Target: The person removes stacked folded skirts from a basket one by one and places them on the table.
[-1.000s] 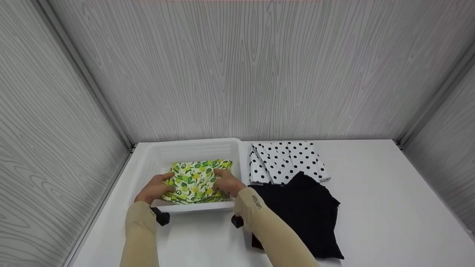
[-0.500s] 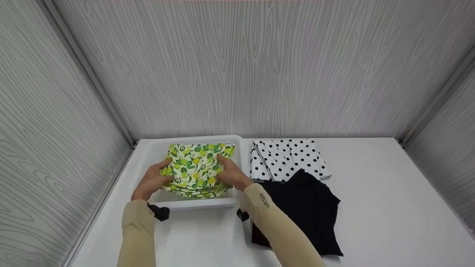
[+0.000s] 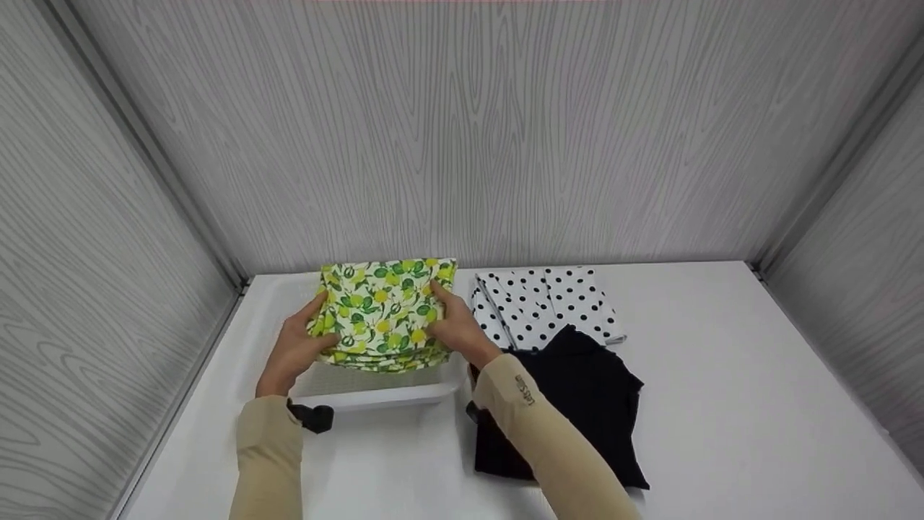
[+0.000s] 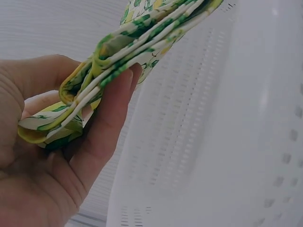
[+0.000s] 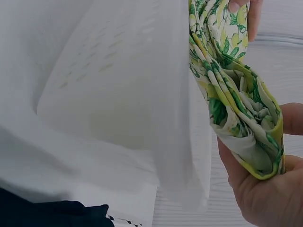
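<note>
A folded cloth garment (image 3: 382,310) with a yellow and green lemon print is held up over the white basket (image 3: 404,396). My left hand (image 3: 292,348) grips its left edge; the left wrist view shows thumb and fingers around the stacked layers (image 4: 94,80). At the right edge my right hand (image 3: 458,325) pinches the fold, thumb on top. In the right wrist view the garment's folded end (image 5: 246,123) sits between the fingers and thumb. The garment hides much of the basket's inside, though part of its perforated floor (image 4: 175,109) shows in the left wrist view.
To the right of the basket lies a folded white cloth with black dots (image 3: 541,303). A black garment (image 3: 585,412) lies in front, its upper edge touching the dotted cloth. Grey wood-grain panels (image 3: 447,130) enclose the white table (image 3: 722,375) at the back and sides.
Both hands have raised the lemon-print garment from inside the basket to above it, shifting it toward the back. The black garment and dotted cloth stay in place; the view has shifted slightly.
</note>
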Demonstrator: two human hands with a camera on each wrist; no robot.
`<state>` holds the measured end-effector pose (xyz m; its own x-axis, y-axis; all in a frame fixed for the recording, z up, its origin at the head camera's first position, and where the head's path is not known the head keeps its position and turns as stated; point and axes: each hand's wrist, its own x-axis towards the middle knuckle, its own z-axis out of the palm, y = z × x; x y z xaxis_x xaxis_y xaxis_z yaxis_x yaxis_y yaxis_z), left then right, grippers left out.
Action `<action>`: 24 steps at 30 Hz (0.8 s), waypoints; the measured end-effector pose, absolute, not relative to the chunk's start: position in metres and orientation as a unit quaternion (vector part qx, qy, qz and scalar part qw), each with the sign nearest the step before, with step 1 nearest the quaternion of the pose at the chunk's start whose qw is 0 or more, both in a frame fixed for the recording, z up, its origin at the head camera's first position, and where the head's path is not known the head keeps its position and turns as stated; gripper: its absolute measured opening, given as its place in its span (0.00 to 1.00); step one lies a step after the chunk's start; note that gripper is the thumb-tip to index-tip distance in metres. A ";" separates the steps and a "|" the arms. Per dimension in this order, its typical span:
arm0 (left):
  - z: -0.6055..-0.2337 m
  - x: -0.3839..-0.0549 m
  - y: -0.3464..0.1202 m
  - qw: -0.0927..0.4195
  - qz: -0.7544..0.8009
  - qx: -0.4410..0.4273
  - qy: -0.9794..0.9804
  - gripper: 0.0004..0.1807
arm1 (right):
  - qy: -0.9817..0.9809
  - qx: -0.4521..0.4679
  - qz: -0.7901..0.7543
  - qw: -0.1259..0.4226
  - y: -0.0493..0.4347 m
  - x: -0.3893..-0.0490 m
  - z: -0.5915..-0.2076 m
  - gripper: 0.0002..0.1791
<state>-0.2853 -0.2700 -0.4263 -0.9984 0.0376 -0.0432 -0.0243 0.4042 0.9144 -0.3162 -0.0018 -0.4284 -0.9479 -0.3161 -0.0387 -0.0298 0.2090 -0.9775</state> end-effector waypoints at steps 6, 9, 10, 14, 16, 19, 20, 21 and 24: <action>-0.423 -0.286 -0.257 0.011 0.549 0.006 0.836 0.46 | 0.756 -0.127 -0.634 0.103 0.012 -0.316 -0.422 0.50; -0.423 -0.285 -0.250 0.006 0.554 0.006 0.832 0.46 | 0.756 -0.133 -0.634 0.098 0.020 -0.316 -0.418 0.50; -0.423 -0.285 -0.247 0.004 0.556 0.004 0.831 0.46 | 0.757 -0.133 -0.632 0.099 0.022 -0.316 -0.417 0.50; -0.423 -0.283 -0.239 -0.005 0.565 0.004 0.825 0.46 | 0.758 -0.139 -0.629 0.098 0.033 -0.317 -0.414 0.50; -0.421 -0.283 -0.235 -0.010 0.566 0.008 0.824 0.46 | 0.753 -0.138 -0.635 0.099 0.039 -0.317 -0.413 0.50; -0.419 -0.283 -0.229 -0.018 0.561 0.019 0.827 0.46 | 0.744 -0.144 -0.645 0.099 0.047 -0.316 -0.412 0.50; -0.418 -0.282 -0.228 -0.020 0.560 0.020 0.828 0.46 | 0.742 -0.145 -0.647 0.101 0.050 -0.316 -0.412 0.51; -0.417 -0.282 -0.226 -0.022 0.557 0.024 0.830 0.46 | 0.739 -0.148 -0.649 0.101 0.053 -0.316 -0.412 0.51; -0.416 -0.280 -0.222 -0.026 0.554 0.030 0.832 0.46 | 0.734 -0.158 -0.652 0.105 0.061 -0.314 -0.411 0.51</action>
